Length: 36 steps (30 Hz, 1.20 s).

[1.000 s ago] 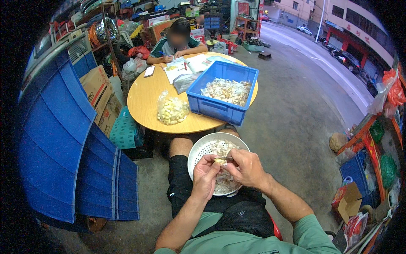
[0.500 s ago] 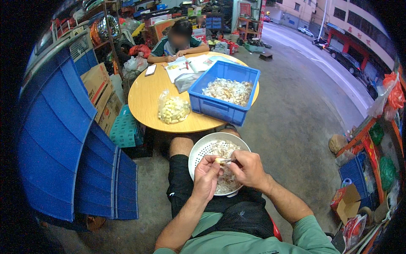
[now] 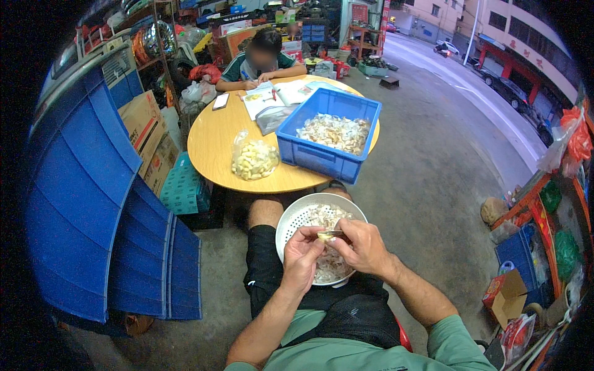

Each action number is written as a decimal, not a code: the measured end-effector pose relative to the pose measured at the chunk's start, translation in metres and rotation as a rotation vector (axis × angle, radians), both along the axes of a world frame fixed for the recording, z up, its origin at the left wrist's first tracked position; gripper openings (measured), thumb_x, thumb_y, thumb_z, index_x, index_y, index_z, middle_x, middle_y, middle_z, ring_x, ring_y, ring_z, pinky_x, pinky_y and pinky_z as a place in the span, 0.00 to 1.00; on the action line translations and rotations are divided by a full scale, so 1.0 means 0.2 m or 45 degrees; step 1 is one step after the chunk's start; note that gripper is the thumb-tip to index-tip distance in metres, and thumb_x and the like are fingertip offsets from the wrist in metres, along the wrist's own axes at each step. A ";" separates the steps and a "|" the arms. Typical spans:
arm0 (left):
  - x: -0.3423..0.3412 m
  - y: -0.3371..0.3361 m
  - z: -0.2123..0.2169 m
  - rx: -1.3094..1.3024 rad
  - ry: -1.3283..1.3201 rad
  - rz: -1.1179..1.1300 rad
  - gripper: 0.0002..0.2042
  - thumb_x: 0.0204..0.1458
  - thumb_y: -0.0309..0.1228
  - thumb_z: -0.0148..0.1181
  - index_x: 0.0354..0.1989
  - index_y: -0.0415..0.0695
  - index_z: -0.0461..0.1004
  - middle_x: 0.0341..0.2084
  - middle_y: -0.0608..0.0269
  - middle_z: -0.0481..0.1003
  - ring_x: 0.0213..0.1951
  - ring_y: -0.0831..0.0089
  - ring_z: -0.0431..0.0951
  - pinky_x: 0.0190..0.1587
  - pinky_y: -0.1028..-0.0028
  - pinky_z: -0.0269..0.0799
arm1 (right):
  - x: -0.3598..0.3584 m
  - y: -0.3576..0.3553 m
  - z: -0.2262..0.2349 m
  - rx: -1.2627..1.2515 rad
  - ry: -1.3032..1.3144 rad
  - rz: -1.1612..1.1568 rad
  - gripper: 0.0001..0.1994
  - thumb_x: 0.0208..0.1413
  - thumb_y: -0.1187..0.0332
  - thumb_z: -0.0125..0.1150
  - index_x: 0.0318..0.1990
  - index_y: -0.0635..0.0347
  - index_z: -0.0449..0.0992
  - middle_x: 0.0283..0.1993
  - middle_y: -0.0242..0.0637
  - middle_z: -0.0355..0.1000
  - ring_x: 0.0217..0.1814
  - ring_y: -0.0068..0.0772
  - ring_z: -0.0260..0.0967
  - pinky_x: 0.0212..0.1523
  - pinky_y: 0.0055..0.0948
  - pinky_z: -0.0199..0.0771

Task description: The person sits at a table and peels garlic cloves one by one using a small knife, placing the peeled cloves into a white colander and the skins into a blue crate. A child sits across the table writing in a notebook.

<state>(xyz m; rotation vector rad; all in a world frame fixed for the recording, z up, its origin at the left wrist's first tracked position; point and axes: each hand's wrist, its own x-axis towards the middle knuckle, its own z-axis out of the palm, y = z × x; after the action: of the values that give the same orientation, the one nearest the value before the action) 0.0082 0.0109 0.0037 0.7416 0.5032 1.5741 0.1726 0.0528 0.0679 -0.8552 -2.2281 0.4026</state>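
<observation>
My left hand [image 3: 301, 255] is closed, pinching a pale garlic clove [image 3: 324, 236] between thumb and fingertips. My right hand [image 3: 365, 246] grips a small knife [image 3: 334, 234], its blade against the clove; most of the handle is hidden in the fingers. Both hands are over a white colander [image 3: 289, 224] resting on my lap. Inside it lie unpeeled garlic cloves and papery skins [image 3: 331, 270]. On the table beyond, a clear plastic bag [image 3: 253, 159] holds peeled cloves, and a blue crate [image 3: 322, 162] beside it contains a heap of garlic skins [image 3: 334, 133].
A round wooden table [image 3: 210, 145] stands in front of me. Across it a person [image 3: 263, 62] writes in an open book [image 3: 291, 93]; a phone [image 3: 220, 101] lies nearby. Blue panels [image 3: 80, 198] rise at left. Shelving with bags [image 3: 550, 210] and an open carton [image 3: 508, 295] are at right.
The knife has shifted slightly and its blade now lies across the top of the clove. Both hands stay almost in place. A motorbike has appeared on the road.
</observation>
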 end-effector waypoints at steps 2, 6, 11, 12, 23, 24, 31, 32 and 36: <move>0.00 -0.01 0.00 0.022 -0.015 0.013 0.11 0.58 0.21 0.62 0.49 0.39 0.73 0.42 0.62 0.77 0.41 0.78 0.76 0.44 0.79 0.72 | 0.00 -0.01 0.01 0.031 -0.028 0.001 0.13 0.53 0.65 0.66 0.30 0.63 0.68 0.27 0.49 0.71 0.32 0.57 0.72 0.33 0.49 0.71; 0.00 0.00 -0.02 0.036 0.014 0.020 0.10 0.59 0.20 0.60 0.48 0.40 0.73 0.42 0.61 0.77 0.40 0.76 0.77 0.44 0.76 0.73 | 0.01 -0.01 0.01 0.098 -0.028 0.004 0.13 0.53 0.65 0.66 0.29 0.63 0.68 0.27 0.48 0.70 0.31 0.56 0.73 0.32 0.48 0.71; -0.01 -0.01 -0.01 0.028 -0.014 0.006 0.10 0.59 0.21 0.61 0.48 0.39 0.73 0.42 0.62 0.77 0.41 0.77 0.77 0.44 0.77 0.72 | 0.00 -0.01 0.01 0.035 0.036 0.090 0.13 0.52 0.66 0.66 0.28 0.63 0.68 0.25 0.47 0.70 0.30 0.54 0.72 0.31 0.47 0.70; -0.01 -0.01 -0.01 0.021 -0.025 -0.011 0.10 0.59 0.22 0.61 0.48 0.39 0.73 0.42 0.62 0.77 0.42 0.78 0.76 0.44 0.78 0.72 | 0.00 0.00 0.01 0.011 0.056 0.093 0.13 0.52 0.66 0.66 0.27 0.63 0.69 0.25 0.47 0.70 0.30 0.53 0.72 0.30 0.46 0.70; -0.02 0.01 0.00 -0.079 -0.291 -0.106 0.11 0.63 0.25 0.57 0.53 0.41 0.71 0.44 0.62 0.76 0.44 0.73 0.77 0.41 0.76 0.70 | 0.06 0.01 0.00 -0.085 0.123 -0.081 0.10 0.53 0.67 0.66 0.30 0.63 0.71 0.26 0.48 0.71 0.28 0.51 0.73 0.29 0.42 0.71; -0.02 0.01 0.00 -0.073 -0.298 -0.111 0.11 0.63 0.25 0.57 0.53 0.41 0.71 0.45 0.61 0.76 0.44 0.73 0.77 0.41 0.76 0.70 | 0.06 0.01 -0.01 -0.058 0.127 -0.092 0.10 0.53 0.67 0.65 0.31 0.63 0.71 0.26 0.48 0.71 0.28 0.51 0.73 0.29 0.43 0.71; -0.01 0.01 0.02 -0.035 -0.150 -0.066 0.12 0.61 0.24 0.58 0.53 0.42 0.71 0.45 0.62 0.76 0.43 0.75 0.75 0.42 0.76 0.71 | 0.02 0.00 0.00 -0.064 0.059 -0.068 0.10 0.53 0.68 0.64 0.33 0.62 0.69 0.30 0.49 0.70 0.32 0.56 0.72 0.33 0.47 0.71; 0.00 0.00 0.03 -0.037 -0.152 -0.059 0.12 0.61 0.22 0.58 0.53 0.41 0.71 0.46 0.62 0.76 0.43 0.76 0.75 0.42 0.77 0.71 | 0.02 0.00 0.00 -0.078 0.036 -0.054 0.10 0.53 0.68 0.64 0.33 0.62 0.69 0.29 0.49 0.70 0.33 0.56 0.72 0.34 0.47 0.71; 0.00 0.00 0.02 -0.004 -0.102 -0.030 0.12 0.60 0.20 0.59 0.51 0.40 0.72 0.46 0.61 0.76 0.43 0.79 0.74 0.42 0.79 0.72 | 0.00 -0.01 0.01 0.046 -0.030 -0.026 0.11 0.52 0.67 0.65 0.32 0.62 0.68 0.29 0.48 0.70 0.33 0.55 0.72 0.34 0.48 0.71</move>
<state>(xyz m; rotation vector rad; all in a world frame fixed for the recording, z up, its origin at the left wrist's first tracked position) 0.0087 0.0110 0.0082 0.6767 0.4365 1.5740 0.1723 0.0504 0.0700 -0.8664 -2.2395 0.3433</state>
